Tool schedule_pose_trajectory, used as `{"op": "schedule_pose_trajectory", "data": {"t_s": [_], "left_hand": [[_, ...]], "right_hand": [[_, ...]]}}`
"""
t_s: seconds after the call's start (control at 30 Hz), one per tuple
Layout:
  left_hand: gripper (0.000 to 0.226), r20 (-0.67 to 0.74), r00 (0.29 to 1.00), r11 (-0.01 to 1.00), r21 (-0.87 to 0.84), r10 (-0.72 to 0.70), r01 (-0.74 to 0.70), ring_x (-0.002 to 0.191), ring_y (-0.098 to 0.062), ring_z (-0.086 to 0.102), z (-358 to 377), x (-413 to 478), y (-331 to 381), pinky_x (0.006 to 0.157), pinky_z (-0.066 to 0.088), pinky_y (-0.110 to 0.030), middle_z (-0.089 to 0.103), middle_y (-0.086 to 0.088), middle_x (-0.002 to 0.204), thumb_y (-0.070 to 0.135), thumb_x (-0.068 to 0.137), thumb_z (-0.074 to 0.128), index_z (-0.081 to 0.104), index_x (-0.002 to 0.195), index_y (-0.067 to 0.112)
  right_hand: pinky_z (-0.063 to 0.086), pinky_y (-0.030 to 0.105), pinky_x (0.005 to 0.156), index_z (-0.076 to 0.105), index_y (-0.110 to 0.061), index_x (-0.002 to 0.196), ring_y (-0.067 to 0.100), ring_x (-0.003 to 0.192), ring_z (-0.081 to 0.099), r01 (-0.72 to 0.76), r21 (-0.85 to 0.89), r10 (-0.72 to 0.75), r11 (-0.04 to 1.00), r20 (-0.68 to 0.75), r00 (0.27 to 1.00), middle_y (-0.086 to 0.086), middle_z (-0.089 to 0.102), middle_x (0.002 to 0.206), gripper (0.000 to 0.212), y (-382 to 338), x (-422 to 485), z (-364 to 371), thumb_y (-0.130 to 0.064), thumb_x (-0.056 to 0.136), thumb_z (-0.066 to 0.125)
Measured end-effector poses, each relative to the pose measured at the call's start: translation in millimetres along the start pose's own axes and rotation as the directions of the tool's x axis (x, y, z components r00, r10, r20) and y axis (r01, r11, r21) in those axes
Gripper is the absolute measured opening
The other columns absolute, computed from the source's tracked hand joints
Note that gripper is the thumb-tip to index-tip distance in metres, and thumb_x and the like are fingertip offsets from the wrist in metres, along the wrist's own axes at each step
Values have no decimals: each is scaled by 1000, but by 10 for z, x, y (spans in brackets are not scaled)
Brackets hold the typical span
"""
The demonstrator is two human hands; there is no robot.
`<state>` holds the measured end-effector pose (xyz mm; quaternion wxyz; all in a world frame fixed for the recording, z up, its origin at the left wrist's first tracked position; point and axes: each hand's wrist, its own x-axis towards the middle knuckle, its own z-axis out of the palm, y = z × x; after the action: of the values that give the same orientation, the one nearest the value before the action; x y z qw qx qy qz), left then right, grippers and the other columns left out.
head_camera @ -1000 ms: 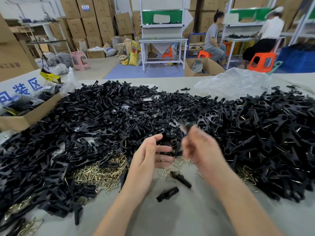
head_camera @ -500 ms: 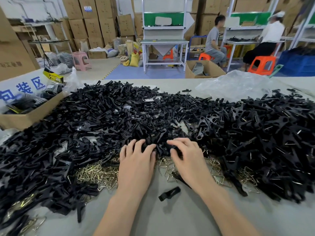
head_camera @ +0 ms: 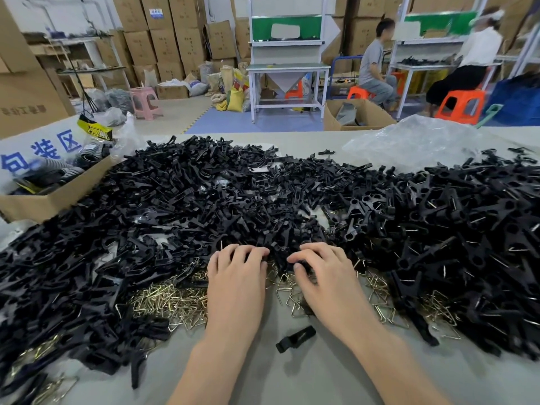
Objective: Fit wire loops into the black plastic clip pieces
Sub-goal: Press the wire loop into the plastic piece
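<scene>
Starting at the left edge, a cardboard box (head_camera: 55, 197) sits on the surface (head_camera: 292, 381) and holds bagged dark goods, one with a yellow label. Its near wall touches the heap of black clip pieces (head_camera: 190, 206), which spreads across the whole width and stands in the way of the far side. Just in front of that heap, toward the person, lies a drift of brass-coloured wire loops (head_camera: 166, 302), partly buried under the black parts. The left hand (head_camera: 236, 285) lies palm down over the right end of that drift, fingers bent, with the tips sunk into the heap's near edge; whether it holds anything I cannot tell. More loops lie scattered between the two hands. The right hand (head_camera: 330, 285) is palm down too, thumb and bent fingers curled round a few black clip pieces at the heap's edge. One loose clip piece (head_camera: 295, 339) lies alone on bare surface between the forearms, nearer the right wrist. Right of that hand more loops poke out from under the heap, where many black pieces show bits of wire. Beyond the heap, at the far right, lies a crumpled clear plastic bag (head_camera: 423, 141).
</scene>
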<state>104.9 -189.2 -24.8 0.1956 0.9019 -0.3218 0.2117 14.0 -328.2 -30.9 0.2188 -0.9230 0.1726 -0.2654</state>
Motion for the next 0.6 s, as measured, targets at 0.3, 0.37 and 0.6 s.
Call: {"op": "schedule_pose_trajectory", "data": {"t_s": [0.3, 0.37, 0.6], "left_hand": [[18, -22, 999, 994, -110, -23, 20, 106, -21, 55, -31, -25, 94, 100, 35, -35, 66, 6, 100, 30, 91, 54, 63, 105, 22], [30, -23, 1000, 999, -30, 12, -13, 108, -25, 60, -18, -30, 89, 102, 43, -43, 70, 3, 105, 34, 92, 65, 68, 117, 18], [36, -38, 998, 999, -21, 45, -46, 103, -28, 64, -16, -22, 102, 106, 44, -49, 73, -1, 96, 26, 84, 76, 71, 118, 13]], "right_hand": [[33, 26, 107, 69, -35, 114, 5, 123, 40, -4, 18, 4, 1000, 5, 1000, -17, 57, 125, 24, -15, -24, -4, -35, 99, 50], [34, 28, 108, 69, -35, 113, 4, 123, 39, 0, 14, 0, 1000, -2, 1000, -17, 57, 125, 24, -11, -21, 4, -36, 99, 50], [36, 32, 110, 72, -34, 112, 5, 124, 38, -7, 21, 7, 1000, -3, 1000, -15, 58, 127, 39, -18, -25, 23, -48, 96, 40]]}}
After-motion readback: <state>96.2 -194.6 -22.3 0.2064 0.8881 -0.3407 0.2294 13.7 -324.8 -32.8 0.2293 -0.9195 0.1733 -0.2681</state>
